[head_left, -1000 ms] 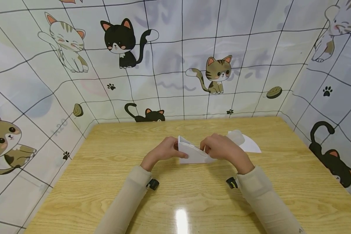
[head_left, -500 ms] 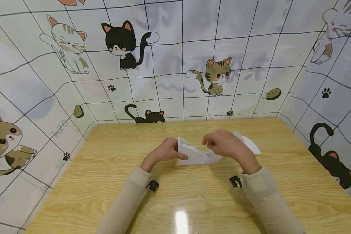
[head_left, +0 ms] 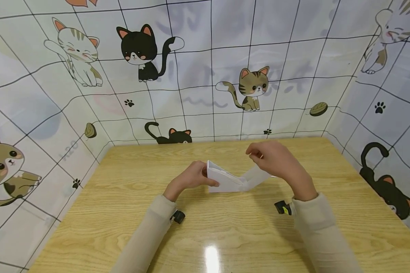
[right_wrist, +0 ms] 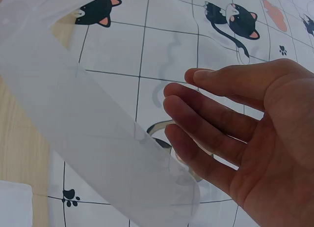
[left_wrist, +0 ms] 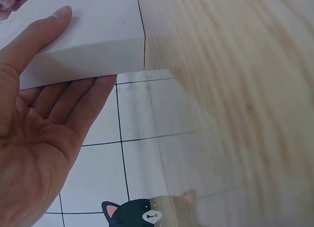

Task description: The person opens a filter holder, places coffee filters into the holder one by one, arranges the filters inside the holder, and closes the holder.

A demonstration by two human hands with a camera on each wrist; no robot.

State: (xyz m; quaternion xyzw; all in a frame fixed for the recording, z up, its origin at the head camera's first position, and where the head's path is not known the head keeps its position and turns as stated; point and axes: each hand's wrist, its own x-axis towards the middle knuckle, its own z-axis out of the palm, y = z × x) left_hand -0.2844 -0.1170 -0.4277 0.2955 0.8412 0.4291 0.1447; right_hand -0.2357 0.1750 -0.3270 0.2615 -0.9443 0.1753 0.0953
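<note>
My left hand (head_left: 195,176) grips the left end of a white flat box (head_left: 223,181), which stands on its edge on the table. In the left wrist view the thumb lies across the box's broad face (left_wrist: 103,20) and the fingers sit against the opposite side. From the box's right end a translucent strip (head_left: 256,177) slants up to the right. My right hand (head_left: 276,159) is raised by the strip's far end, fingers loosely bent. The right wrist view shows a gap between thumb and fingers, with the strip's rounded end (right_wrist: 189,195) close below the little finger.
A white sheet (right_wrist: 14,202) lies on the wooden table (head_left: 150,163), mostly hidden behind my right hand in the head view. Cat-printed white sheeting (head_left: 198,76) rises behind the table and on both sides.
My right hand has left the box's right end and moved up and to the right, its fingers coming off the box. The left hand keeps its grip on the box in place.
</note>
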